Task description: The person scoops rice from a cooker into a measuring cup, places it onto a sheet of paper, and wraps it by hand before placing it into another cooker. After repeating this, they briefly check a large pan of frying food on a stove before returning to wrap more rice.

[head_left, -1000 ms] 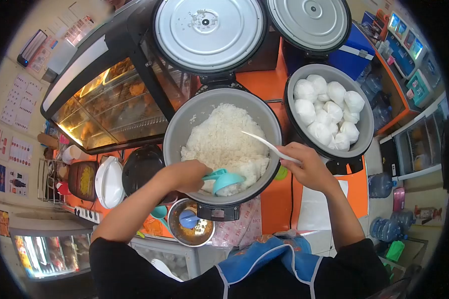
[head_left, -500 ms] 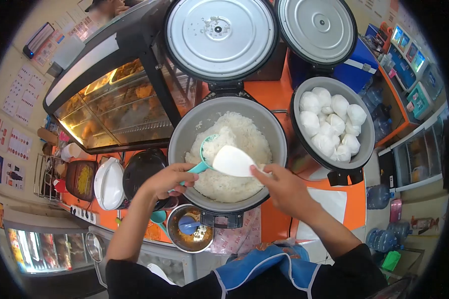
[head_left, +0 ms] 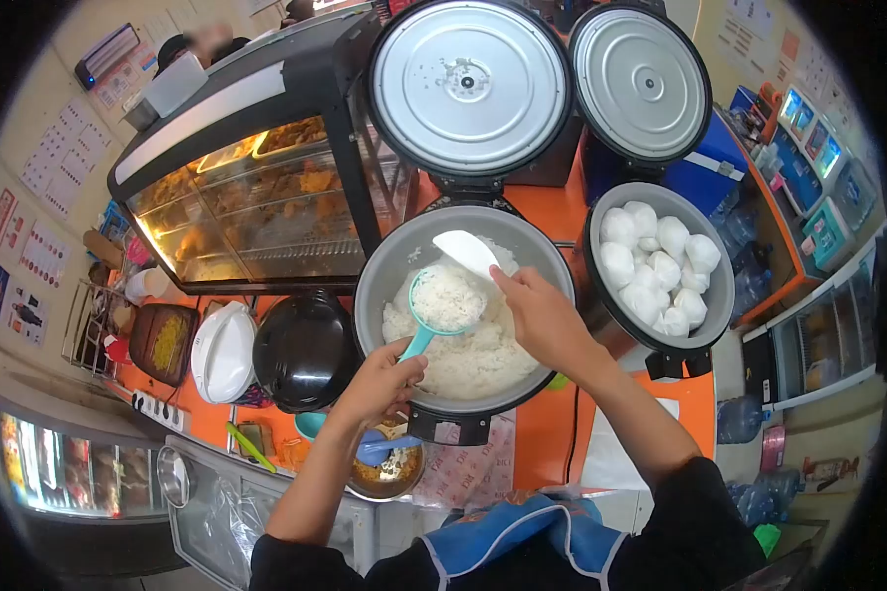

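Heaped white rice (head_left: 473, 366) fills much of the round grey pot (head_left: 373, 286) at the centre. My left hand (head_left: 376, 382) is closed on the handle of a teal scoop (head_left: 419, 340), whose bowl is full of rice and held above the pot. My right hand (head_left: 542, 320) grips a white paddle (head_left: 466, 252), its blade just above and behind the scoop. Below the pot, a metal bowl (head_left: 409, 485) holds a blue scoop (head_left: 375, 450).
A second pot (head_left: 596, 295) at the right holds several white wrapped bundles (head_left: 663, 264). A lit glass food cabinet (head_left: 256, 212) stands at the left. Nearer are a black container (head_left: 306, 350) and a white one (head_left: 225, 357). Part of a person (head_left: 202, 44) shows behind the cabinet.
The teal scoop has come up full of rice, its bowl more visible. The white paddle has moved from in front of the scoop to behind it. The camera view has shifted slightly.
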`<move>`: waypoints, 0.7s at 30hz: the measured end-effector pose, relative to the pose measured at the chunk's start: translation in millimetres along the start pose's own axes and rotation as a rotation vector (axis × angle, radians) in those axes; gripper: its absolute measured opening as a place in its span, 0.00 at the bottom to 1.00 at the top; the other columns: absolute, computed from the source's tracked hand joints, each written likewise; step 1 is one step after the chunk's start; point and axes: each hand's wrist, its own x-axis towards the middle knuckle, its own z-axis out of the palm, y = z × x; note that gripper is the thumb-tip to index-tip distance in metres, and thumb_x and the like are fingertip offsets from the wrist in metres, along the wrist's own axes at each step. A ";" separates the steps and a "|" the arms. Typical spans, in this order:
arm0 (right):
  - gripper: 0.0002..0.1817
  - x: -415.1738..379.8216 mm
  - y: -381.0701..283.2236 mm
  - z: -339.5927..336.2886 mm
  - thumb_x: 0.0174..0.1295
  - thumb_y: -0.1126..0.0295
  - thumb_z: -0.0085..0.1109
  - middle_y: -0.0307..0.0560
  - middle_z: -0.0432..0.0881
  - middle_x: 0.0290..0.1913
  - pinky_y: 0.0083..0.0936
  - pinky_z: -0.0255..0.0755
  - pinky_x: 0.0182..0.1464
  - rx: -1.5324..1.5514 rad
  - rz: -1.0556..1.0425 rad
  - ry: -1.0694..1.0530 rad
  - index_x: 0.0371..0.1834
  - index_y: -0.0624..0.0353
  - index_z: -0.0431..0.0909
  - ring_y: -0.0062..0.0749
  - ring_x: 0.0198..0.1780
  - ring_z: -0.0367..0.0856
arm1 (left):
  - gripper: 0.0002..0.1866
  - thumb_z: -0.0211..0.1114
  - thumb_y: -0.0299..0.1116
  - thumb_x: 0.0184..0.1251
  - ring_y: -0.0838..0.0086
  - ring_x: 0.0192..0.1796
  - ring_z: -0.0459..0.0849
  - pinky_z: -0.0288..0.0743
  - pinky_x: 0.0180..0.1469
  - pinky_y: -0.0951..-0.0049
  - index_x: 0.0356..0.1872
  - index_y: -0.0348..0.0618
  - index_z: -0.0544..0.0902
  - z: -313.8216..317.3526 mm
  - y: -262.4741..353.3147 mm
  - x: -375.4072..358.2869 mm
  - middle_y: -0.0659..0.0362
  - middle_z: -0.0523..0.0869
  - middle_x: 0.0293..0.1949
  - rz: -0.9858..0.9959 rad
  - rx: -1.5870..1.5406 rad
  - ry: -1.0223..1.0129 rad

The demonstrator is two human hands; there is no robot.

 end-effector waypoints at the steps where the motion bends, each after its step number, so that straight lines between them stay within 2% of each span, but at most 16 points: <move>1: 0.31 -9.5 -13.4 -7.8 0.64 0.82 0.51 0.55 0.78 0.49 0.47 0.79 0.48 0.011 -0.066 0.006 0.73 0.57 0.73 0.54 0.48 0.83 | 0.14 0.63 0.32 0.77 0.89 0.19 0.66 0.55 0.15 0.83 0.58 0.40 0.79 -1.6 -2.4 0.5 0.69 0.73 0.29 0.003 -0.030 0.017; 3: 0.32 -27.0 -29.2 -5.3 0.62 0.83 0.53 0.55 0.77 0.48 0.48 0.79 0.47 0.018 -0.145 0.007 0.73 0.58 0.72 0.55 0.47 0.83 | 0.13 0.63 0.32 0.77 0.89 0.19 0.66 0.55 0.15 0.83 0.57 0.40 0.79 0.2 -6.3 -1.3 0.69 0.73 0.29 0.013 -0.071 0.040; 7: 0.32 -26.8 -37.6 8.7 0.62 0.82 0.53 0.56 0.77 0.47 0.49 0.79 0.46 -0.020 -0.054 -0.076 0.73 0.60 0.72 0.55 0.50 0.83 | 0.12 0.63 0.32 0.77 0.88 0.18 0.66 0.56 0.15 0.83 0.56 0.40 0.79 9.0 -16.2 -0.4 0.68 0.74 0.27 0.071 -0.079 0.083; 11: 0.30 1.5 -14.6 14.6 0.63 0.79 0.55 0.58 0.79 0.49 0.51 0.79 0.48 -0.051 0.081 -0.153 0.71 0.60 0.74 0.57 0.50 0.84 | 0.12 0.63 0.32 0.77 0.88 0.18 0.67 0.56 0.15 0.82 0.56 0.40 0.79 8.5 -26.7 -0.6 0.67 0.74 0.26 0.115 0.012 0.103; 15: 0.26 7.8 19.3 24.7 0.65 0.77 0.55 0.61 0.80 0.51 0.51 0.78 0.52 -0.048 0.056 -0.221 0.69 0.61 0.77 0.61 0.52 0.83 | 0.13 0.63 0.32 0.77 0.88 0.17 0.66 0.56 0.16 0.82 0.56 0.40 0.79 13.3 -21.6 -12.3 0.68 0.74 0.26 0.178 -0.038 0.083; 17: 0.24 2.2 12.4 17.5 0.67 0.74 0.56 0.64 0.82 0.54 0.50 0.76 0.57 0.096 0.077 -0.073 0.68 0.63 0.78 0.63 0.55 0.82 | 0.13 0.63 0.32 0.77 0.89 0.17 0.65 0.56 0.15 0.83 0.58 0.41 0.79 13.2 -21.3 -12.5 0.68 0.74 0.26 0.183 -0.075 0.104; 21: 0.24 -6.0 13.8 14.3 0.68 0.72 0.58 0.64 0.82 0.57 0.47 0.75 0.60 0.242 0.131 -0.172 0.68 0.64 0.77 0.63 0.59 0.80 | 0.14 0.63 0.33 0.77 0.90 0.17 0.64 0.55 0.15 0.84 0.59 0.42 0.79 19.8 -31.0 -18.4 0.68 0.74 0.27 0.122 -0.100 0.143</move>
